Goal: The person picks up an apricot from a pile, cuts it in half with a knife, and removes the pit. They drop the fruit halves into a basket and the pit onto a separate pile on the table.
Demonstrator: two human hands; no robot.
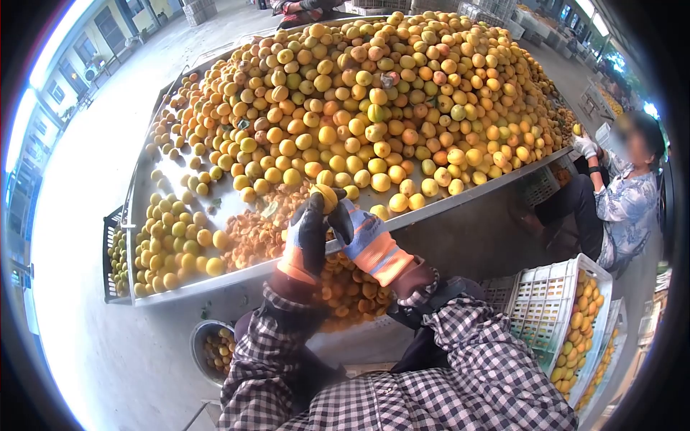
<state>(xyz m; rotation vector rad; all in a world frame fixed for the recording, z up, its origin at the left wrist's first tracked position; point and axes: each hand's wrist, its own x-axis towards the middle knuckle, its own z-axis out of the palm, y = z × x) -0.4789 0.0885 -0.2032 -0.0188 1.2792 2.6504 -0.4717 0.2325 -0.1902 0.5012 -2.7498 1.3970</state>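
Observation:
My left hand (307, 233), in a black, blue and orange work glove, has its fingers closed around a yellow apricot (325, 195) above the table's near edge. Pressed against the same fruit from the other side is my right hand (365, 241), in a matching glove with its fingers bent inward. Gloves hide part of the apricot. Just beyond lies a big heap of whole apricots (402, 108). To the left of my hands are small orange-brown pieces of apricot (255, 228) on the metal table (223, 194). Below my wrists, more opened apricots (352, 291) are gathered.
Greenish-yellow apricots (169, 244) fill the table's left corner, beside a black crate (113, 251). A metal bucket (208, 352) with fruit stands at lower left, white crates (550, 305) of apricots at right. A co-worker (618, 194) sits at the right; another person (305, 8) is across the table.

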